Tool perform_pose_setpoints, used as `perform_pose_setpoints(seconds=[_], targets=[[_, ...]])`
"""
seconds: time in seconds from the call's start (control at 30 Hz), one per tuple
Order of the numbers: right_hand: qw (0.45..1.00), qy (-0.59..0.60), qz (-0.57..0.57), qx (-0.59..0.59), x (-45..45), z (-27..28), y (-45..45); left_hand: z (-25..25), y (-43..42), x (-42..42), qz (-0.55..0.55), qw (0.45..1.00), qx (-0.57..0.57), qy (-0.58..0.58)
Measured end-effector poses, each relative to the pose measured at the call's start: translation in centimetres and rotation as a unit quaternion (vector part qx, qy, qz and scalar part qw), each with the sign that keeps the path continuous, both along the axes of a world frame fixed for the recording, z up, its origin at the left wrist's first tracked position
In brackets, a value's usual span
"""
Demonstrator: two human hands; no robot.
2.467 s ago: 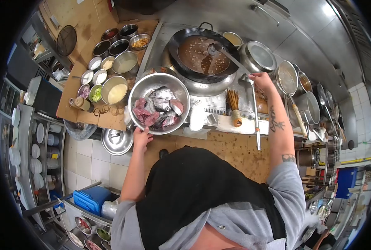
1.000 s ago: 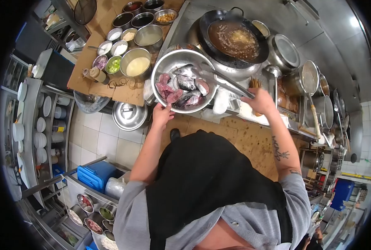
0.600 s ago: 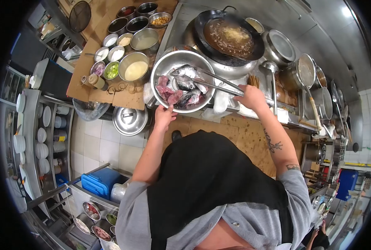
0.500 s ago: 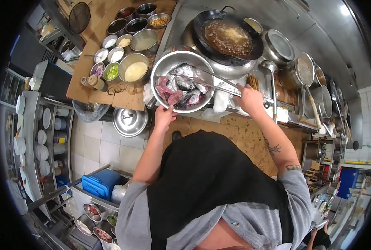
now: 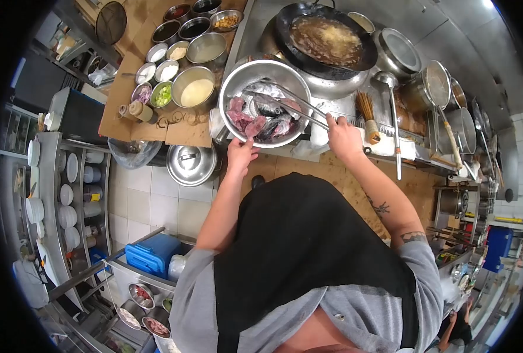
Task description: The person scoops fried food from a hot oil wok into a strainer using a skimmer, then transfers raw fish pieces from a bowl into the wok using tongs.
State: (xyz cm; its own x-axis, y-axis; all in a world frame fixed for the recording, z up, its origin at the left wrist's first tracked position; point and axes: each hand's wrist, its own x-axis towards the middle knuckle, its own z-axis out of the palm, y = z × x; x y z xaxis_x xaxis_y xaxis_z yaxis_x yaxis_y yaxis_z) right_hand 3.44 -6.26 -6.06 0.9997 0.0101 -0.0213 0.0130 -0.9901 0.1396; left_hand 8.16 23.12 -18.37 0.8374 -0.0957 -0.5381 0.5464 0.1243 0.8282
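A steel bowl [image 5: 234,93] holds cut raw fish [image 5: 267,106], with silvery skin pieces and red flesh chunks. My left hand [image 5: 242,156] grips the bowl's near rim, thumb on top next to a red piece. Long metal tongs [image 5: 302,100] are closed in by my right hand [image 5: 345,139] at the bowl's right side. Their two arms reach over the rim, and the tips lie among the fish. Whether a piece is pinched between the tips I cannot tell.
Behind the bowl, a black wok [image 5: 326,38] holds bubbling brown oil. A ladle [image 5: 393,117] and a bamboo brush [image 5: 368,115] lie to the right. Seasoning bowls [image 5: 194,88] crowd the cardboard on the left. A lidded steel pot [image 5: 192,165] stands below them.
The whole view has shifted slightly. My right hand and the tongs have moved a little closer to the bowl, and more of the bamboo brush shows. My left hand stays on the rim.
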Motion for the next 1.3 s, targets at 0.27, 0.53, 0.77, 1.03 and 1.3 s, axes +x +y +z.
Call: perform_pose_setpoints(seconds=[0.27, 0.53, 0.77, 1.03, 1.3], targets=[[0.995, 0.033, -0.069, 0.058, -0.4, 2.1, -1.7, -0.1, 0.1, 0.0, 0.012, 1.000, -0.013, 0.000], [0.960, -0.013, -0.121, 0.253, -1.9, 3.4, -2.3, -0.8, 0.3, 0.1, 0.017, 1.000, -0.012, 0.002], [0.938, -0.052, -0.132, 0.318, -0.3, 9.4, -3.4, -1.0, 0.4, 0.3, 0.008, 1.000, -0.013, 0.000], [0.974, -0.074, -0.145, 0.157, 10.4, 18.5, -7.5, 0.0, 0.2, 0.2, 0.014, 1.000, -0.019, 0.001], [0.973, 0.034, -0.229, 0.022, 27.8, 11.8, -10.2, -0.2, -0.1, 0.1, 0.032, 0.999, -0.002, -0.006]])
